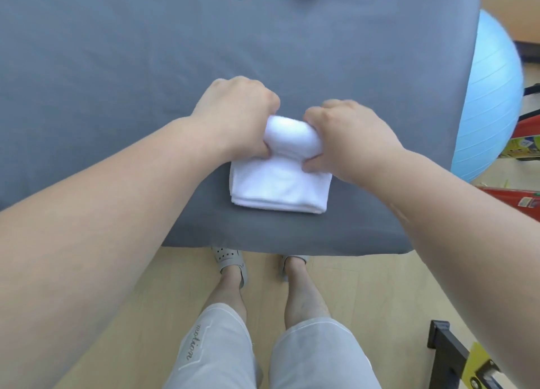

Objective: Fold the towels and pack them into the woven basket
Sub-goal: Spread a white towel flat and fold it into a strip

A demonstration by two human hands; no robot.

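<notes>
Left hand [233,116] and right hand [347,137] grip a half-rolled towel [280,184] mid-frame, fingertips hidden; shorts [219,356] read "motion".

A smooth grey fabric-covered counter [117,81] fills the upper scene, its near edge above a pale wooden plank floor [140,286]. A large light-blue ribbed exercise ball [491,96] sits just beside the counter's right edge. Pale grey perforated clogs [230,260] stand at the near edge, below light grey knee-length shorts [222,353] lettered "motion". Red boxes [514,198] lie near the ball; a black metal frame [447,347] with a yellow tag [479,362] occupies the lower right corner.
</notes>
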